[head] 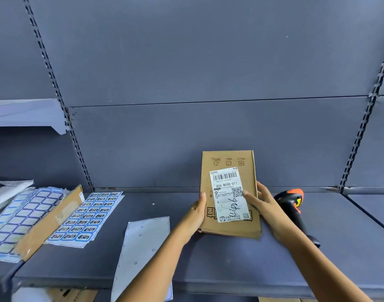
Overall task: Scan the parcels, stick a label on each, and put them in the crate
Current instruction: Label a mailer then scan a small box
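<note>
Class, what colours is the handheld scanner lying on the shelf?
Black with orange, seen in the head view: scanner.

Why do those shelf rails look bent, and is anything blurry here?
Head view: the wide-angle lens bows the slotted grey shelf uprights outward near the edges; even, soft light, no glare; the white shipping label on the brown cardboard parcel reads sharply, while the blue sticker sheets look softer.

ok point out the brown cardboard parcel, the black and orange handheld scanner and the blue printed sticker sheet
brown cardboard parcel (228,159): head view, bare top panel
black and orange handheld scanner (292,196): head view, orange head
blue printed sticker sheet (86,216): head view, middle
</note>
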Demonstrator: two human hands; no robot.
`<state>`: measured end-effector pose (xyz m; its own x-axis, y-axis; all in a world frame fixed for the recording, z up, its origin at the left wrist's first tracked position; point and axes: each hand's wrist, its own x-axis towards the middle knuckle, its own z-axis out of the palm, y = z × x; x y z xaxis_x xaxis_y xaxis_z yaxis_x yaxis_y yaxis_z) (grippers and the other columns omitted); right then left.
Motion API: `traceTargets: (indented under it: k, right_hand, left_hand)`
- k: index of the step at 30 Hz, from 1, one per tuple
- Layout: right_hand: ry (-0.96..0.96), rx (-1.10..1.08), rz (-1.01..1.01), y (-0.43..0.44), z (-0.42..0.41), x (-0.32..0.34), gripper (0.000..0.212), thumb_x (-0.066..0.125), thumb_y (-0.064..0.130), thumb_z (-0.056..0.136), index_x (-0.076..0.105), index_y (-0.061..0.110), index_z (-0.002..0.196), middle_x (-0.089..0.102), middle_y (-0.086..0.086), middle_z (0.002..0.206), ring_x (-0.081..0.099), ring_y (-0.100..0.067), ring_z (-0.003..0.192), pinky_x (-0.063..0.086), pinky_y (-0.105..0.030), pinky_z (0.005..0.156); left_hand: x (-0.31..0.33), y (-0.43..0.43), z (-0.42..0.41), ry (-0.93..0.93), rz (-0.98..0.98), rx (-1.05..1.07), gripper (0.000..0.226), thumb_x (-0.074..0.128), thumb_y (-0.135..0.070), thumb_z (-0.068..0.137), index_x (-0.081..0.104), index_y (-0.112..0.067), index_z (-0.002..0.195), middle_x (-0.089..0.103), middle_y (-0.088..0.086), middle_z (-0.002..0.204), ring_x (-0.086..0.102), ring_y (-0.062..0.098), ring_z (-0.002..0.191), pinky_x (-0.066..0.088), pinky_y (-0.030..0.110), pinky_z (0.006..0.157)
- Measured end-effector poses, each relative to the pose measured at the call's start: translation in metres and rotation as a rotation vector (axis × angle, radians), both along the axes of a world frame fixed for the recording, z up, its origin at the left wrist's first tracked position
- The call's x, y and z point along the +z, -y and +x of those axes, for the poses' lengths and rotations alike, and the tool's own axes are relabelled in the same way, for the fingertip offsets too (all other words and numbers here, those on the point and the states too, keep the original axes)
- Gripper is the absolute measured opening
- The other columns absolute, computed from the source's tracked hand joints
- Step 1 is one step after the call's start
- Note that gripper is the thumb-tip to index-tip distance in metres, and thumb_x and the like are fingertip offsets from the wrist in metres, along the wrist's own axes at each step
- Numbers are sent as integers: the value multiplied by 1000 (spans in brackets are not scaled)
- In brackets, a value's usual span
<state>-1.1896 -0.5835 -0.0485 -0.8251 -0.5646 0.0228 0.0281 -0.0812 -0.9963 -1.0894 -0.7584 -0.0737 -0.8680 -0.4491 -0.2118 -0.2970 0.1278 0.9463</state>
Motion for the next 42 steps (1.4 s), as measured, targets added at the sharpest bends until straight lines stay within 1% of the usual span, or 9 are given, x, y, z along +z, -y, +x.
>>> traceTargets:
  k: [4,8,12,16,23,28,35,39,42]
  right_hand:
    - [112,73,-41,15,18,4,34,64,19,90,51,25,121,73,-2,104,72,-22,92,57,-36,71]
    - [241,180,28,35,38,-7,32,63,19,90,54,14,121,74,-9,101,71,-28,91,57,-37,73]
    - [292,253,96,56,52,-22,34,60,20,92,54,8,123,74,-12,102,71,-30,91,56,-33,67]
    - [304,249,112,70,56,-32,37,61,23,91,52,7,123,74,-13,101,71,-32,92,56,-37,72]
    - [225,239,145,84,58,-37,29,59,23,93,56,9,118,74,-11,101,70,-31,91,55,-41,80]
    - [121,169,299,98,52,-37,38,61,34,90,53,11,120,71,-6,104,69,-25,92,54,-38,81]
    - [-237,108,654,121,64,-34,39,52,54,89,55,20,108,59,-2,106,54,-21,98,42,-33,81]
    - [-305,71,733,122,70,-37,50,50,60,86,56,16,108,55,-7,111,52,-21,93,43,-34,78]
    - [-288,64,736,119,73,-33,50,51,63,85,53,18,107,60,-6,114,55,-23,98,45,-35,81]
  left_hand:
    - [16,10,35,93,55,-130,60,11,-71,89,53,-43,122,64,-12,119,58,9,112,44,28,98]
    - [12,47,74,39,-347,283,53,32,-59,94,60,-18,77,71,1,74,68,18,73,55,29,73]
    - [-15,85,111,175,-864,299,20,43,-26,95,60,-15,93,66,4,96,61,30,90,45,34,69]
    - [-31,86,141,279,-1132,-91,37,32,-35,94,54,-16,117,55,1,122,55,23,112,43,34,93]
    - [-52,103,131,348,-1165,-88,88,-11,-57,74,24,-26,148,14,-5,158,13,15,145,9,37,117]
    - [-57,117,115,316,-1166,-78,54,14,-38,96,24,-28,148,14,-7,158,12,13,145,8,35,117]
    - [-60,125,113,233,-1176,-116,59,40,-28,87,30,-36,144,30,-11,151,23,12,141,11,37,118]
    - [-46,111,122,-65,-1043,38,30,47,-25,75,66,-21,98,67,-1,98,60,18,92,43,31,88]
    - [-45,106,132,-175,-912,226,12,53,-16,66,60,-14,75,63,-3,79,57,15,71,46,30,59]
